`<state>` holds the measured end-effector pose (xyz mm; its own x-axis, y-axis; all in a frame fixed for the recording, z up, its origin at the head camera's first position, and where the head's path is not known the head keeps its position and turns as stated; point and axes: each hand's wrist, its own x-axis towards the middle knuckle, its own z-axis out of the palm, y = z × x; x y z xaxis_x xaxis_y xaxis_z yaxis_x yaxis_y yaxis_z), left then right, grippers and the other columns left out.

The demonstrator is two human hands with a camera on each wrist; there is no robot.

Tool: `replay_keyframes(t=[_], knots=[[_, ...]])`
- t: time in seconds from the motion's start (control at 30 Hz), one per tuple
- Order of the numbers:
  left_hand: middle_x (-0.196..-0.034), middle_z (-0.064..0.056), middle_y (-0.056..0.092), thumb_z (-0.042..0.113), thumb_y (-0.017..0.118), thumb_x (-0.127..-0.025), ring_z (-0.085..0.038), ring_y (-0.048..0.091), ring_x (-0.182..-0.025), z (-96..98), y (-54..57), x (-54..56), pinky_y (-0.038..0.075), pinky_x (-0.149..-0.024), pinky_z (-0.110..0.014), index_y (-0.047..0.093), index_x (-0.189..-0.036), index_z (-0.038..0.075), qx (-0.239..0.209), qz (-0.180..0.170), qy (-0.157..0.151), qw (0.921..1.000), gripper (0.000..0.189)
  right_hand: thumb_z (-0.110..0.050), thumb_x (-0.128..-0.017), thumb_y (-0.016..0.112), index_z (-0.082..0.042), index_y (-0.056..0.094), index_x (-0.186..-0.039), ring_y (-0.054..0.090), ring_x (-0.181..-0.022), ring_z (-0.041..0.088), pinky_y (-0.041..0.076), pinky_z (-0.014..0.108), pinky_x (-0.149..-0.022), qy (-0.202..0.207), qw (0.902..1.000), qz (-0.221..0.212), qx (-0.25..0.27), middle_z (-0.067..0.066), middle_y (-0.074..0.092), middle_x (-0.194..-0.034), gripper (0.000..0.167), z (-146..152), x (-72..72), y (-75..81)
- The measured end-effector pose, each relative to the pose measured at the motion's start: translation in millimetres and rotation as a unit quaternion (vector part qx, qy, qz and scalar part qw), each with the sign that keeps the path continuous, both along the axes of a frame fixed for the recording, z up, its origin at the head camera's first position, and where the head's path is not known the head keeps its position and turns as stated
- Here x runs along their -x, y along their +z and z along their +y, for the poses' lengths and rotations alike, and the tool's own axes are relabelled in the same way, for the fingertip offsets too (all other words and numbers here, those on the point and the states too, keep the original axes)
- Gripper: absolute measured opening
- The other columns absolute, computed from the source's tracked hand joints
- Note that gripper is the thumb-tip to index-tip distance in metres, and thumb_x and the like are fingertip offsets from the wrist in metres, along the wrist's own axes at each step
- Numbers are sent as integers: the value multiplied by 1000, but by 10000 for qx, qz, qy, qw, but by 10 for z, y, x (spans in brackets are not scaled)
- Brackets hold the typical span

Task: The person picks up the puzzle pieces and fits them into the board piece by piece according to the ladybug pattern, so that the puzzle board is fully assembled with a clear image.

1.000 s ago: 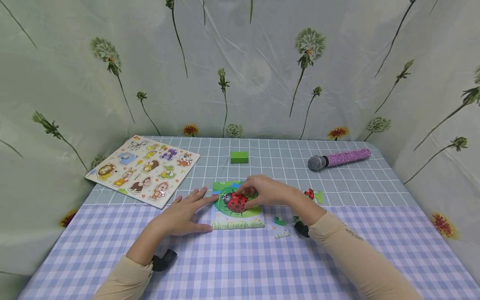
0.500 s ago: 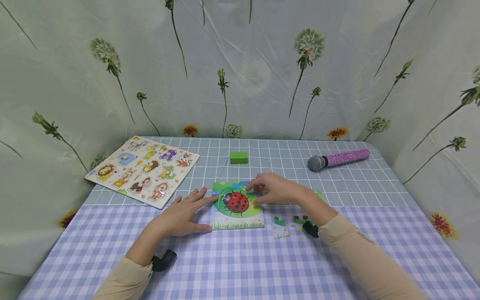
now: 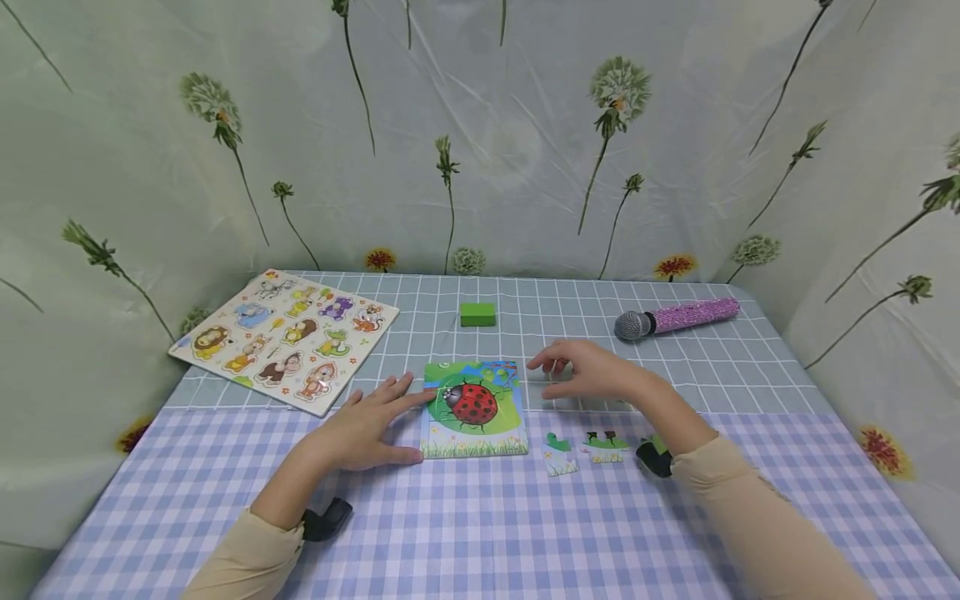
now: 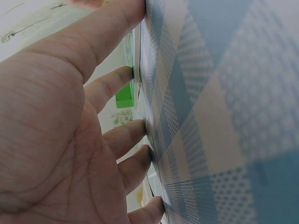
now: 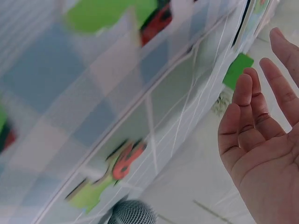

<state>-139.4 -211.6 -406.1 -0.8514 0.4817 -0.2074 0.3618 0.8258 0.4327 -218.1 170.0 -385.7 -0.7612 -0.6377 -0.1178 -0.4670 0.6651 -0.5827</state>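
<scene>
A ladybug jigsaw puzzle (image 3: 474, 408) lies flat at the middle of the table. My left hand (image 3: 375, 429) rests at its left side, fingers spread, with the index fingertip on the puzzle's left edge and the thumb at the lower left corner. Just off the puzzle's right edge hovers my right hand (image 3: 585, 372), fingers loosely bent and holding nothing. Two loose puzzle pieces, one with a green curve (image 3: 558, 455) and one with dark shapes on green (image 3: 604, 447), lie below it. The right wrist view shows a red-and-green puzzle piece (image 5: 105, 175) on the grey cloth.
At the back left lies a board of animal pictures (image 3: 288, 342). A green block (image 3: 477, 314) sits behind the puzzle, and a microphone with a pink glittery handle (image 3: 678, 317) at the back right. Blue checked cloth (image 3: 465, 533) covers the table's front.
The right hand has drawn back from over the puzzle towards the right, uncovering its upper right part and the loose pieces below. My left hand has stayed in place.
</scene>
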Motion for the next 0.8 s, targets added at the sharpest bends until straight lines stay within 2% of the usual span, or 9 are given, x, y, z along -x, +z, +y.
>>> replay_keyframes(t=[0.17, 0.47, 0.7, 0.8], knots=[[-179, -18, 23, 56, 81, -91, -49, 21, -165, 4, 11, -2, 14, -123, -84, 42, -166, 32, 2, -24, 7, 10000, 89, -23, -96, 83, -9, 73, -136, 66, -109, 23, 56, 40, -89, -146, 9998, 97, 42, 9, 74, -126, 43, 172, 5, 19], [-179, -18, 23, 56, 81, -91, -49, 21, -165, 11, 14, 1, 14, -123, -84, 41, -167, 32, -6, -22, -12, 10000, 89, -21, -95, 83, -8, 72, -137, 68, -111, 28, 59, 46, -90, -547, 9983, 178, 78, 12, 73, -121, 45, 519, -51, 5], [-179, -17, 22, 57, 81, -91, -49, 21, -165, 13, 12, 5, 14, -124, -83, 40, -167, 33, 53, -33, 10, 10000, 89, -27, -94, 85, -10, 72, -138, 63, -112, 27, 53, 32, -84, -946, 9954, 125, -89, 16, 67, -132, 49, 740, -98, -29], [-179, -17, 22, 57, 80, -91, -48, 20, -165, 14, 9, 2, 14, -124, -83, 40, -167, 33, 53, -55, 25, 10000, 89, -28, -93, 86, -10, 72, -139, 62, -109, 27, 50, 33, -83, -1020, 9946, 162, -130, 16, 66, -128, 50, 823, -107, -47]])
